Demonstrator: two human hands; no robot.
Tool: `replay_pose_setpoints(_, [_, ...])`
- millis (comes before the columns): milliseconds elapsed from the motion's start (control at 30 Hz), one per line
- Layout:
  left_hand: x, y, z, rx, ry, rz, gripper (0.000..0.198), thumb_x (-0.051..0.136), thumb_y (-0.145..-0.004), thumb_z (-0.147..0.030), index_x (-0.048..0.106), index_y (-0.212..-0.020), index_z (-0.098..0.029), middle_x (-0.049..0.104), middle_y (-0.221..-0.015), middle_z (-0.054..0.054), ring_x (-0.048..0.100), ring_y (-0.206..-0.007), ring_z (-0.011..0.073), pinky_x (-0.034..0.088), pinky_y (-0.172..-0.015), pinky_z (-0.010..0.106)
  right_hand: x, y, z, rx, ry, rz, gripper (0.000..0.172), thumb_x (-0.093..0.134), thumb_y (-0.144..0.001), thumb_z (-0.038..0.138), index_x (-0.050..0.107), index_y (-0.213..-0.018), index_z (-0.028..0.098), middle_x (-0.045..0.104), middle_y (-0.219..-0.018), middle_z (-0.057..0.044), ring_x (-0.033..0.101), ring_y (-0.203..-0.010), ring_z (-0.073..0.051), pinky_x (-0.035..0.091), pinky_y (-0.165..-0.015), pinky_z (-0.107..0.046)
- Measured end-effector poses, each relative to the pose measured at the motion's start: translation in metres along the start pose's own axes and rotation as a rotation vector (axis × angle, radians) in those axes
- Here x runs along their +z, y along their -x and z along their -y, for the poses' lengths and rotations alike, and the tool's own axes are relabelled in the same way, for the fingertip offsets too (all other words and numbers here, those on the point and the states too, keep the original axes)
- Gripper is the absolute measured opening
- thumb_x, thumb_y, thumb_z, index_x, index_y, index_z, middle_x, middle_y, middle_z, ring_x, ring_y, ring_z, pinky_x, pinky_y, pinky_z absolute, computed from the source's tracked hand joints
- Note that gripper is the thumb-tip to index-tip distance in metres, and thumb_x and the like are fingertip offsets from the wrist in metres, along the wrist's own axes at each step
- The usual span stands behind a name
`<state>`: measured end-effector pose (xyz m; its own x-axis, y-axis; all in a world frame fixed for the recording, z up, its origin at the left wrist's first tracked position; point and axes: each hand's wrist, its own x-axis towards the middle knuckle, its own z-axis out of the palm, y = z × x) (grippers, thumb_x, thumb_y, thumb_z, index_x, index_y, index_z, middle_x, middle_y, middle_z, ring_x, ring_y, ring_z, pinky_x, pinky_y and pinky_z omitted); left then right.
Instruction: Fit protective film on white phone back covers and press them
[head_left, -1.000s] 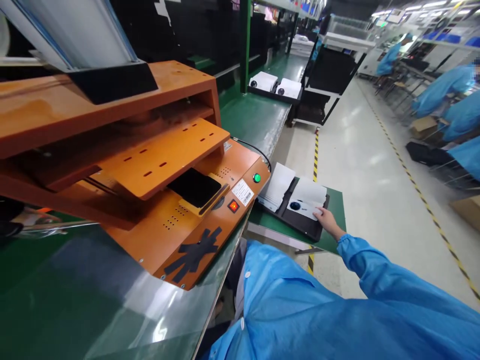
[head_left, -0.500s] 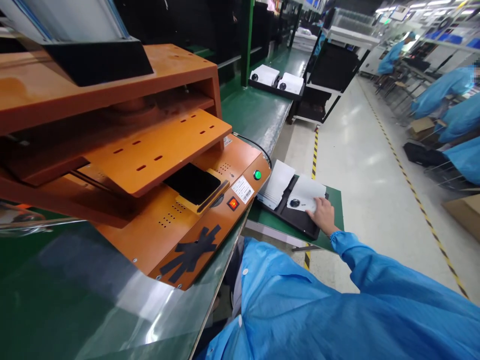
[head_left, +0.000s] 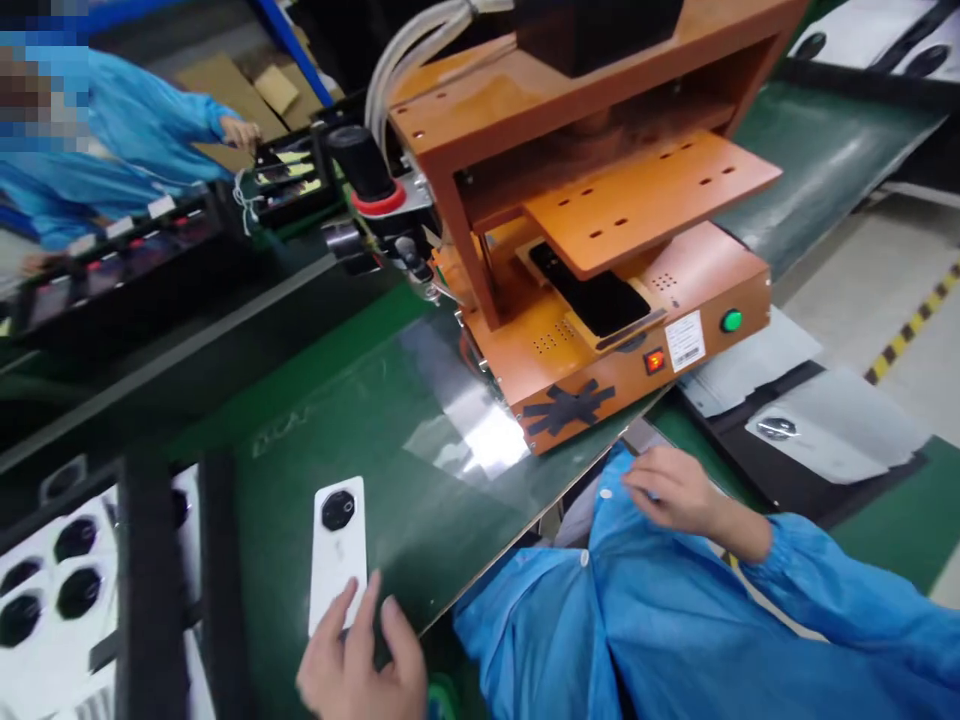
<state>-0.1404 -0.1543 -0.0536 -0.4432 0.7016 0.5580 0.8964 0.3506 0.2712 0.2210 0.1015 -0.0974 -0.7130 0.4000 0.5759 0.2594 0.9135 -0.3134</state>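
Note:
A white phone [head_left: 337,549] lies back up on the green bench mat [head_left: 420,470], its round black camera at the far end. My left hand [head_left: 358,660] reaches up from the bottom edge, fingers spread, fingertips resting on the phone's near end. My right hand [head_left: 673,489] hovers over my blue coat at the bench edge, fingers loosely bent, with nothing in it. Just beyond it stands an orange press machine [head_left: 600,250], and a black phone [head_left: 592,300] sits in its fixture under the raised plate.
A black tray [head_left: 817,455] with white covers sits at the right. Another tray [head_left: 45,590] of white phone backs is at the lower left. A co-worker in blue [head_left: 142,125] works at the far side. A green button [head_left: 730,321] and a red switch [head_left: 655,361] are on the machine's front.
My view has swung left from the right-hand tray to the bench. My right hand has left the white cover in the tray and come back to my chest. My left hand and the white phone now show.

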Motion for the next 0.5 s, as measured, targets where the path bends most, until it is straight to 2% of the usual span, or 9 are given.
replay_pose_setpoints(67, [0.012,-0.009,-0.038,-0.041,0.080,0.053,0.043,0.067,-0.089,-0.018,0.065,-0.131,-0.026,0.065,-0.132,0.013,0.062,-0.119,0.0301,0.047,-0.105,0.049,0.017,-0.043,0.025,-0.145,-0.100,0.008,0.024,0.063,-0.088,0.013,0.063,-0.111,0.018,0.069,-0.089,-0.007,0.062,-0.080,-0.018,0.051,-0.071,-0.033])
replay_pose_setpoints(133, [0.027,-0.021,-0.073,-0.006,0.153,0.135,0.040,0.066,-0.091,-0.023,0.065,-0.131,-0.024,0.061,-0.138,0.014,0.059,-0.125,0.0299,0.046,-0.106,0.048,0.031,-0.074,0.041,-0.200,-0.165,0.009,0.021,0.061,-0.090,0.013,0.062,-0.110,0.017,0.070,-0.087,-0.006,0.062,-0.079,-0.018,0.050,-0.069,-0.032])
replay_pose_setpoints(233, [0.046,-0.039,-0.101,0.040,0.081,0.228,0.050,0.065,-0.093,-0.035,0.057,-0.142,-0.024,0.053,-0.151,0.015,0.049,-0.138,0.0358,0.039,-0.110,0.054,0.045,-0.097,0.054,-0.275,-0.199,0.033,0.016,0.060,-0.091,0.014,0.063,-0.107,0.017,0.069,-0.084,-0.005,0.060,-0.074,-0.017,0.047,-0.065,-0.032])
replay_pose_setpoints(333, [0.053,-0.041,-0.096,0.091,0.010,0.353,0.059,0.062,-0.095,-0.042,0.048,-0.149,-0.026,0.048,-0.156,0.012,0.041,-0.145,0.0384,0.030,-0.115,0.059,0.048,-0.098,0.059,-0.313,-0.241,0.053,0.017,0.060,-0.091,0.015,0.064,-0.108,0.017,0.069,-0.084,-0.006,0.060,-0.073,-0.017,0.046,-0.064,-0.031])
replay_pose_setpoints(400, [0.048,-0.032,-0.082,0.115,0.025,0.415,0.060,0.061,-0.096,-0.040,0.045,-0.152,-0.027,0.048,-0.157,0.010,0.040,-0.147,0.0363,0.027,-0.118,0.059,0.047,-0.094,0.059,-0.246,-0.300,0.049,0.021,0.060,-0.090,0.011,0.063,-0.109,0.017,0.070,-0.084,-0.006,0.060,-0.073,-0.017,0.048,-0.065,-0.031])
replay_pose_setpoints(500, [0.033,-0.016,-0.062,0.122,0.078,0.477,0.060,0.061,-0.096,-0.033,0.043,-0.153,-0.028,0.047,-0.157,0.009,0.037,-0.150,0.0332,0.030,-0.121,0.057,0.045,-0.089,0.058,-0.107,-0.391,0.013,0.022,0.059,-0.088,0.007,0.064,-0.107,0.019,0.069,-0.083,-0.005,0.059,-0.072,-0.016,0.049,-0.065,-0.030])
